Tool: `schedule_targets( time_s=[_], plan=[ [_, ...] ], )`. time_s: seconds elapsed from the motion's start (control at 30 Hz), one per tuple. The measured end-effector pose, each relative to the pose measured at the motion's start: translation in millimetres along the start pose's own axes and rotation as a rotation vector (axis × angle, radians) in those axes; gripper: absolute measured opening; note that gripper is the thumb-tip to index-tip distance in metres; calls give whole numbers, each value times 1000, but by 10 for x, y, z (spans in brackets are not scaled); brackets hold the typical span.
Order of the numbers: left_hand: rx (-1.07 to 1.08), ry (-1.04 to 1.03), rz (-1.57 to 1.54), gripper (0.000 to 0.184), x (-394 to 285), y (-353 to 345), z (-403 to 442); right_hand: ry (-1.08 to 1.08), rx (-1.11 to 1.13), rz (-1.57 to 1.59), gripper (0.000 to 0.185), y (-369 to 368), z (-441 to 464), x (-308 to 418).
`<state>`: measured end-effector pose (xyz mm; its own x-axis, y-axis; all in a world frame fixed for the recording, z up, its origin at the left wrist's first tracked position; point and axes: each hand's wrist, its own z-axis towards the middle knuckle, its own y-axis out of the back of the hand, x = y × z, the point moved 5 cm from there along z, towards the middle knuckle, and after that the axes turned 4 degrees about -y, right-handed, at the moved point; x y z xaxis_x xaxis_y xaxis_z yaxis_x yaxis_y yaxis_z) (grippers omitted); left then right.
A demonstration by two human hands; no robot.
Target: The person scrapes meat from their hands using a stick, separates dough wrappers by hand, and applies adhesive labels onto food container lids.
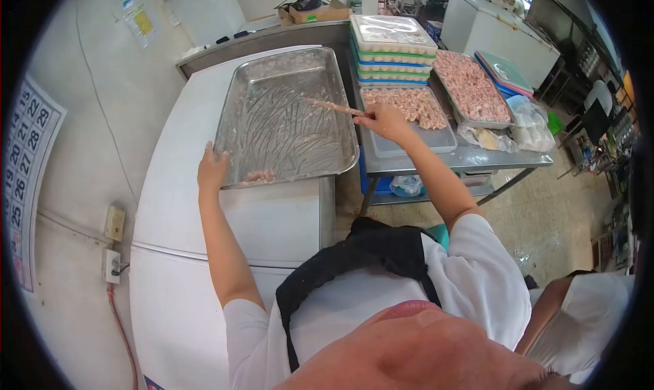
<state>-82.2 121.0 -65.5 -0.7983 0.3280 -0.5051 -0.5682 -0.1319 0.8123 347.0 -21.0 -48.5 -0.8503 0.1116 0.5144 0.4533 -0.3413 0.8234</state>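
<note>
A large metal tray lies tilted in view on a white surface, its bottom streaked with a thin film of minced meat. A small lump of minced meat sits at its near edge. My left hand grips the tray's left rim near the front corner. Over the right rim, my right hand is closed around a long, thin utensil smeared with meat; its exact kind is unclear. Just beyond that hand, a shallow plastic container holds a layer of minced meat.
Stacked lidded trays stand behind the container on a metal table. A second tray of minced meat, plastic bags and coloured lids are farther right. Another person's sleeve shows at lower right.
</note>
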Motion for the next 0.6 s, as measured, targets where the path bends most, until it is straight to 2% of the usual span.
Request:
schedule_targets(
  time_s=[0.1,0.2,0.3,0.4,0.47,0.53,0.57,0.6],
  plan=[
    [106,53,-371,63,90,33,-3,-4,14,85,44,-154,2,-60],
    [151,224,-807,64,302,-74,14,-20,28,223,35,-295,49,-128],
    [130,381,-1039,58,359,-110,-24,-74,79,568,32,-267,70,-343],
    [191,396,-1154,60,250,-75,-73,156,-74,512,30,135,52,-750],
    [185,315,-1142,62,90,-2,-111,-110,-5,331,28,667,-111,-1004],
    [163,226,-1073,63,5,44,-113,-140,-135,3,31,1108,-147,-1671],
    [147,181,-1010,64,-13,64,-101,-204,-176,-177,27,1395,-202,-1860],
    [132,136,-947,64,-26,81,-94,-241,-175,-507,23,1667,-270,-2057]
  ],
)
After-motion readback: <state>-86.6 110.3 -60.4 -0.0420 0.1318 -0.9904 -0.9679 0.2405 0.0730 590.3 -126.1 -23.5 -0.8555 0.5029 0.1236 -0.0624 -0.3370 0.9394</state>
